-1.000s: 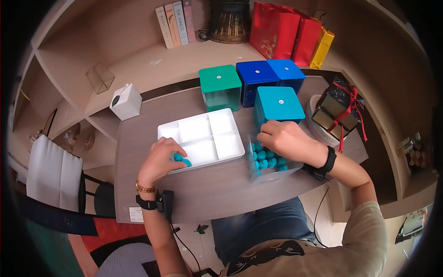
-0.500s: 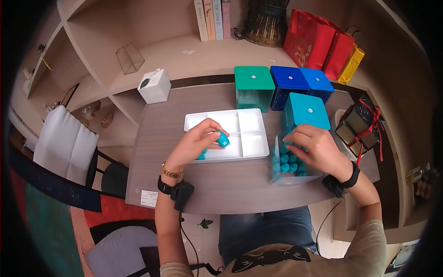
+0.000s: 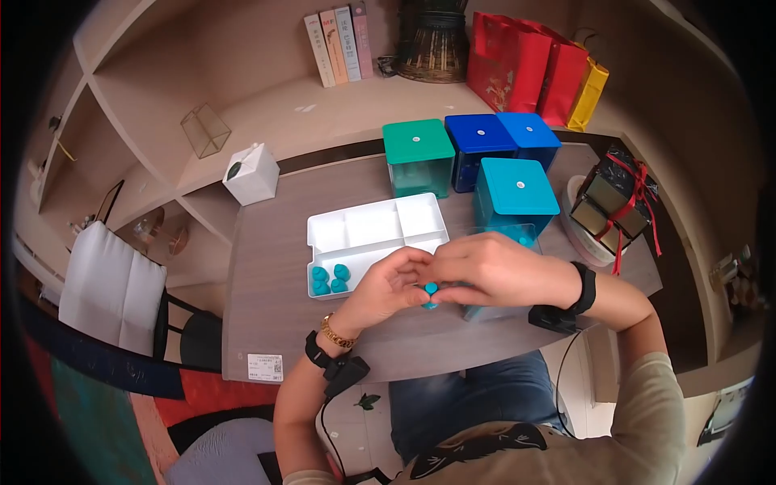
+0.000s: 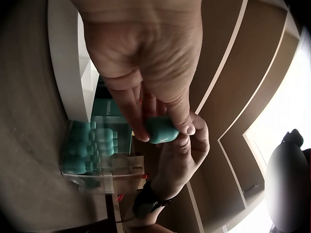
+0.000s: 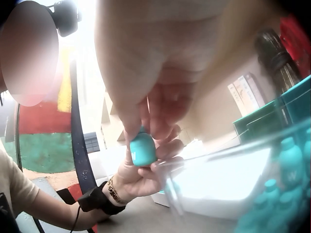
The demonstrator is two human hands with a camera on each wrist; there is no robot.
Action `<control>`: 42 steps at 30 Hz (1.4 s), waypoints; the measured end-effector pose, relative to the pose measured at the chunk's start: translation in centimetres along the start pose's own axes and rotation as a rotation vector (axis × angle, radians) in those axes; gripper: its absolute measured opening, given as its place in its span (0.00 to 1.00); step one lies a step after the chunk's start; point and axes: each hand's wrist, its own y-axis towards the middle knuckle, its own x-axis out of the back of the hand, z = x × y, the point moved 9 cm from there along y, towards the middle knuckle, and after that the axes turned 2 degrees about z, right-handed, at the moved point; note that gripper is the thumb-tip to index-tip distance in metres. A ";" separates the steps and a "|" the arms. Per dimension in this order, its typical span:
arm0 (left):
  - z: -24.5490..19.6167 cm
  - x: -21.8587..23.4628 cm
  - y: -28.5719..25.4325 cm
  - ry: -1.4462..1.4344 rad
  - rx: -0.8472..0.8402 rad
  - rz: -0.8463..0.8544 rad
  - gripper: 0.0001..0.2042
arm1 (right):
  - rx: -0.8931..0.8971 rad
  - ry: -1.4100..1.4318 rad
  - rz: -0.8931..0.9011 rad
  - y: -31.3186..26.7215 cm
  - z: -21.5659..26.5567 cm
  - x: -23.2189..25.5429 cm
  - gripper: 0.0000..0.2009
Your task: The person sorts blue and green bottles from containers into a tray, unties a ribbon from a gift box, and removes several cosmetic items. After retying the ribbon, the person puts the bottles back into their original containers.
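Both hands meet just in front of the white tray (image 3: 368,226) in the head view. Between them is a small teal bottle (image 3: 431,288), pinched by the left hand (image 3: 390,284) and the right hand (image 3: 503,268). In the left wrist view, the left thumb and fingers lie on either side of the bottle (image 4: 163,130). The right wrist view shows the right fingers at the narrow top of the bottle (image 5: 143,150). Several teal bottles (image 3: 339,272) stand in the tray's front left compartment. The clear box (image 4: 121,183) holds more of them, partly hidden by the right hand in the head view.
Behind the tray and clear box stand a green-lidded box (image 3: 418,142), a dark blue one (image 3: 481,133), a lighter blue one (image 3: 529,129) and a teal one (image 3: 517,186). Ribboned boxes (image 3: 614,194) are at the right, a white cube-shaped box (image 3: 251,175) at the back left.
The left hand has lifted from the tray's front left compartment and moved right with a bottle. The right hand has come out of the clear box and moved left to meet it.
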 end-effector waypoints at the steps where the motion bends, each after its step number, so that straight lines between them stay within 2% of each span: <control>1: 0.5 0.1 0.0 -0.021 -0.005 0.034 0.28 | 0.008 -0.007 -0.006 -0.1 0.1 -0.2 0.13; 4: 0.0 -0.3 -0.1 0.007 -0.014 0.028 0.27 | 0.010 -0.019 -0.016 -0.5 0.4 0.1 0.12; 7: -1.2 0.7 -0.2 0.144 0.059 -0.085 0.19 | -0.057 -0.026 -0.058 -1.3 -0.2 2.6 0.10; 10: -3.7 5.0 -0.8 0.750 0.064 -0.294 0.15 | -0.187 -0.122 -0.160 -3.0 -1.7 5.8 0.09; 11: -4.3 5.9 -1.4 0.906 0.081 -0.308 0.15 | -0.245 -0.132 -0.157 -3.5 -2.7 6.2 0.09; 13: -6.0 7.7 -2.4 1.227 0.113 -0.332 0.14 | -0.251 -0.229 -0.160 -4.5 -3.5 6.2 0.09; 16: -5.6 9.5 -3.8 1.301 0.184 -0.256 0.20 | -0.243 -0.316 -0.109 -5.4 -4.8 4.6 0.09; 17: -5.1 10.0 -4.0 1.281 0.253 -0.210 0.22 | -0.248 -0.325 -0.088 -5.5 -5.2 4.0 0.09; 21: -4.3 10.9 -4.5 1.319 0.276 -0.114 0.22 | -0.222 -0.402 -0.058 -5.2 -6.0 2.2 0.07; 28: -4.3 11.0 -4.7 1.322 0.292 -0.141 0.19 | -0.095 -0.530 -0.058 -5.0 -6.3 -0.1 0.08; 34: -4.6 11.3 -4.7 1.397 0.264 -0.188 0.16 | -0.143 -0.619 -0.060 -5.0 -6.6 -0.5 0.10; 37: -4.8 11.1 -4.7 1.420 0.270 -0.199 0.15 | -0.125 -0.600 -0.125 -5.1 -5.8 0.2 0.12; 42: -4.7 11.2 -4.5 1.456 0.269 -0.234 0.12 | -0.186 -0.529 -0.117 -5.6 -5.2 1.4 0.14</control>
